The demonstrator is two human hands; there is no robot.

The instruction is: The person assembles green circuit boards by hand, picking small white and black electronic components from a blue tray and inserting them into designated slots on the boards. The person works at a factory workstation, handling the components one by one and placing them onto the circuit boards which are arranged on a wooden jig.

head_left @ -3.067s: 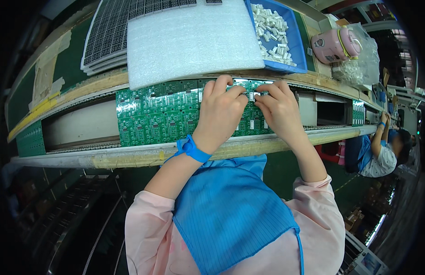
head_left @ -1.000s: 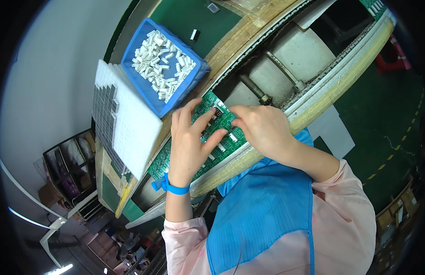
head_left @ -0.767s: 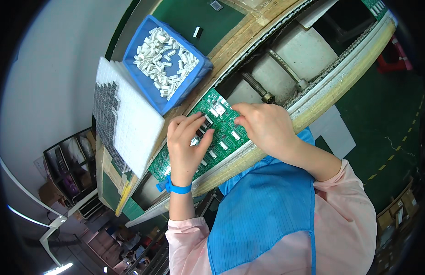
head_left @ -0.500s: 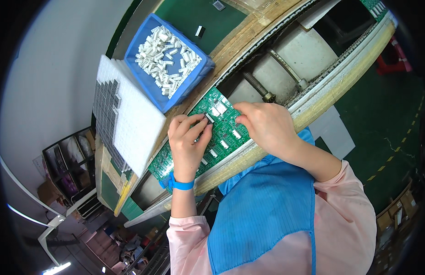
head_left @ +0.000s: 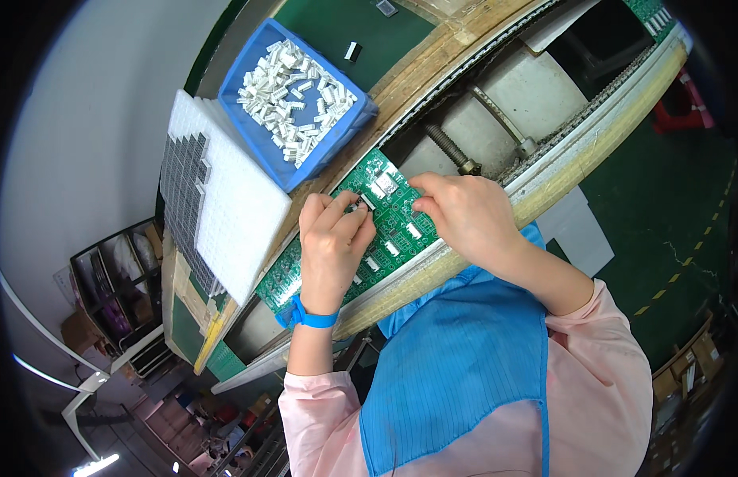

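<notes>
A green circuit board with small white connectors lies across the conveyor rails in front of me. My left hand, with a blue strap on its wrist, rests on the board. Its thumb and forefinger pinch a small white connector at the board's upper part. My right hand lies on the board's right end with its fingertips bent down onto the surface; whether it holds a part is hidden. Just above the board stands a blue bin with several loose white connectors.
A stack of white and grey foam trays lies left of the bin on the green bench. The conveyor's pale rail and a threaded rod run to the upper right. My blue apron fills the foreground.
The view has tilted since the oldest frame. Over the last second my left hand slid a little down the board and closed its fingers at the connector; my right hand has stayed on the board's right end.
</notes>
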